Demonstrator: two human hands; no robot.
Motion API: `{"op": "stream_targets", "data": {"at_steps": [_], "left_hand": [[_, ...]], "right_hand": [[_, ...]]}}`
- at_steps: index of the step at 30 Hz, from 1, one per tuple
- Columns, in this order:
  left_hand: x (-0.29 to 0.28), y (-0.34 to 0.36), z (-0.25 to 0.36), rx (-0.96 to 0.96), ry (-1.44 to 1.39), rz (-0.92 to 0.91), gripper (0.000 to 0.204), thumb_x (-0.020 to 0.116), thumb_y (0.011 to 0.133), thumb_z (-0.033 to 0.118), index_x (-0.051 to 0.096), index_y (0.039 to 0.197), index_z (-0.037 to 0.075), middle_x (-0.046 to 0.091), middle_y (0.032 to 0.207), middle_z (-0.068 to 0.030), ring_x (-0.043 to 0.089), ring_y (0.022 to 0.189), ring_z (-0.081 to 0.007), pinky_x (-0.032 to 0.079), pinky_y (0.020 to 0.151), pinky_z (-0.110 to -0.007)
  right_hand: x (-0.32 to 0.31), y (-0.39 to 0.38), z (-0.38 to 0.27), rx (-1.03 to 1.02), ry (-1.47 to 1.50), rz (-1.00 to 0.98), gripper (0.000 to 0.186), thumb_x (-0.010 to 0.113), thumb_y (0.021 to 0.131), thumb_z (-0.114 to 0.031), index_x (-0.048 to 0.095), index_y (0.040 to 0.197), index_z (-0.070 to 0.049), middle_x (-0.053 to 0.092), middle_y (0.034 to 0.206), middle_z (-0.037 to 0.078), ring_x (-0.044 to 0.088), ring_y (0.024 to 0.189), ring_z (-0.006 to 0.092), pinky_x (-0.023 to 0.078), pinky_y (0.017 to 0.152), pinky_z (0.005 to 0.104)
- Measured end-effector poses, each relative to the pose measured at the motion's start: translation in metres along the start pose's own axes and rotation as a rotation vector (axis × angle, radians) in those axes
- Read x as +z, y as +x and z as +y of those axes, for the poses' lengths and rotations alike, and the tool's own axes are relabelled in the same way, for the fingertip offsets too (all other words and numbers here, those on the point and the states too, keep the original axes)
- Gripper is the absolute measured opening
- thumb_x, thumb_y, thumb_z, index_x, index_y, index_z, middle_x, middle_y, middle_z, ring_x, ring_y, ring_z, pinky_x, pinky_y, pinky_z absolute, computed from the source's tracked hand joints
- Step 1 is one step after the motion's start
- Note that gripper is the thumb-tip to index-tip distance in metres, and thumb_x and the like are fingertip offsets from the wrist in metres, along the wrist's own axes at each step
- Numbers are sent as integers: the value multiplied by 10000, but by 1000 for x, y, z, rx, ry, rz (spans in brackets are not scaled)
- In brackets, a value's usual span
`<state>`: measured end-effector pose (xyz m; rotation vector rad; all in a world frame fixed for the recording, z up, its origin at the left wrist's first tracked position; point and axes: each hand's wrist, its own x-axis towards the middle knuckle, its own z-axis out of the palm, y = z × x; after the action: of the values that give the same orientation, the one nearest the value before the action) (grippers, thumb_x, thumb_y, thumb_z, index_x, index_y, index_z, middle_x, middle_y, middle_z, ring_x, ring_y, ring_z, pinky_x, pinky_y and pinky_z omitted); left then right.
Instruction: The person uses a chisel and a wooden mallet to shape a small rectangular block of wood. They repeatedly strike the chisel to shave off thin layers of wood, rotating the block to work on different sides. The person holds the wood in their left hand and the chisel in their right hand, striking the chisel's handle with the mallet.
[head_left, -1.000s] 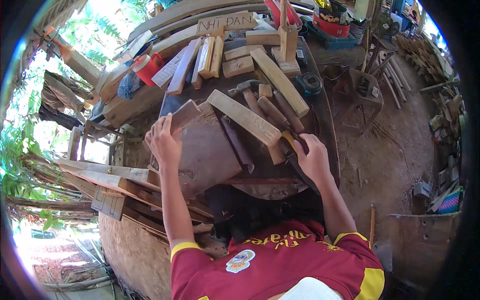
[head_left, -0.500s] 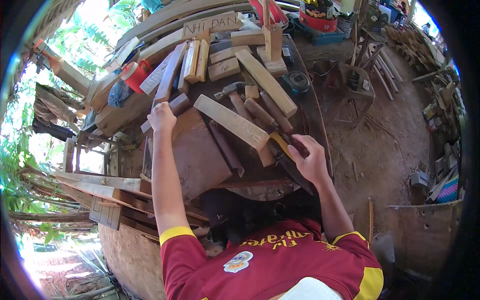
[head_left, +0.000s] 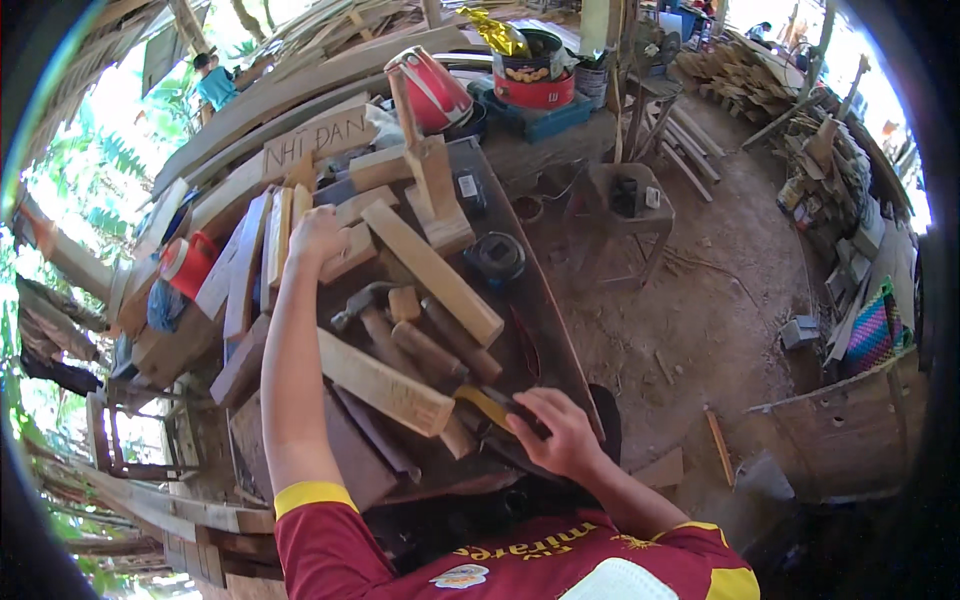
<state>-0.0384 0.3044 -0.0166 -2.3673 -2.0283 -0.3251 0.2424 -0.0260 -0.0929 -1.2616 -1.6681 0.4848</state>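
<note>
My left hand (head_left: 318,242) is closed at the near ends of several pale wooden pieces, against the left end of a short block (head_left: 350,258). Its fingertips are hidden, so what it grips does not show. My right hand (head_left: 557,434) curls its fingers round the dark end of a yellow-and-black tool (head_left: 482,404) at the table's right edge; the tool's kind is unclear. Between the hands lie a hammer (head_left: 372,318), round wooden handles (head_left: 428,350), a long pale block (head_left: 385,382) and another slanting block (head_left: 435,275).
A round dark tape measure (head_left: 497,257) and an upright wooden piece on a base (head_left: 430,180) stand farther back. A red jug (head_left: 188,264) is at left. Beyond the table are a stool (head_left: 635,205), a red tin (head_left: 535,88) and a person in teal (head_left: 215,85).
My view has swung toward the right and back. My left hand has moved from a long wooden piece to the blocks farther right. My right hand stays at the yellow-and-black tool.
</note>
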Motion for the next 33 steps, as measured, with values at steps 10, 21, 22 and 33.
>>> {"op": "stream_targets", "data": {"at_steps": [10, 21, 22, 33], "left_hand": [[47, 112, 38, 45, 40, 115, 493, 681, 731, 213, 546, 1183, 69, 559, 1183, -198, 525, 1135, -323, 445, 934, -423], [52, 112, 45, 74, 144, 94, 644, 754, 703, 223, 453, 1269, 159, 563, 1181, -140, 511, 1154, -290, 377, 964, -496], [53, 112, 45, 89, 195, 142, 621, 744, 709, 212, 462, 1259, 143, 577, 1159, -140, 532, 1127, -293, 401, 937, -493], [-17, 60, -99, -458, -380, 496, 353, 739, 713, 323, 659, 886, 26, 686, 800, -130, 670, 770, -279, 537, 716, -384]], "right_hand": [[-2, 2, 1, 24, -72, -31, 295, 729, 767, -132, 609, 994, 15, 621, 897, 160, 629, 795, 293, 529, 669, 362], [-1, 6, 2, 31, -70, -56, 368, 753, 703, -75, 603, 1027, 12, 619, 931, 164, 627, 800, 293, 521, 685, 350], [-1, 6, 3, 28, -72, -52, 366, 751, 705, -74, 602, 1028, 14, 618, 930, 164, 626, 800, 293, 521, 686, 351], [2, 1, -2, -70, -2, -24, 293, 695, 777, -102, 583, 1018, 21, 588, 972, 177, 582, 906, 337, 489, 788, 384]]}}
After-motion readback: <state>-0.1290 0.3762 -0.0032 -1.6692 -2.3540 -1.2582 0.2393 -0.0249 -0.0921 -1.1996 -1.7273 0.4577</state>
